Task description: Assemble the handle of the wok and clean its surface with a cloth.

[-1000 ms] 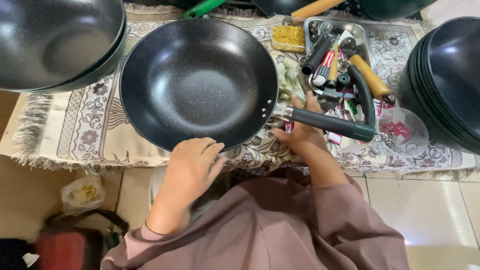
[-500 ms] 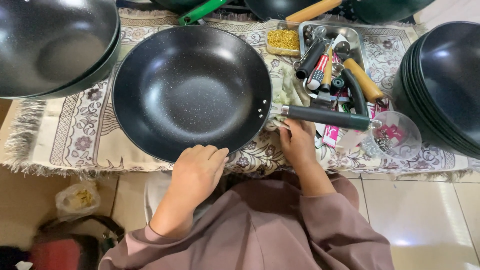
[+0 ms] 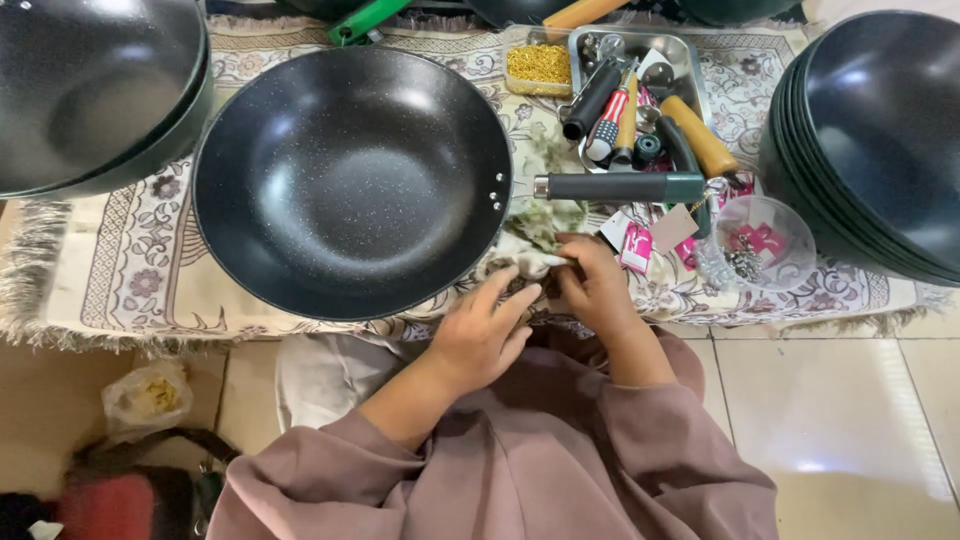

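Black wok [image 3: 350, 180] sits beside my hands; right hand [image 3: 597, 287] and left hand [image 3: 484, 330] fingers pinch the rag [image 3: 535, 215].

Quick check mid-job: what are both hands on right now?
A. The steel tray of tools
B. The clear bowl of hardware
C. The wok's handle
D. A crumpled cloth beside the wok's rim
D: the left hand and right hand both pinch the crumpled cloth just below the handle of the wok; neither touches the handle, the clear bowl or the tray.
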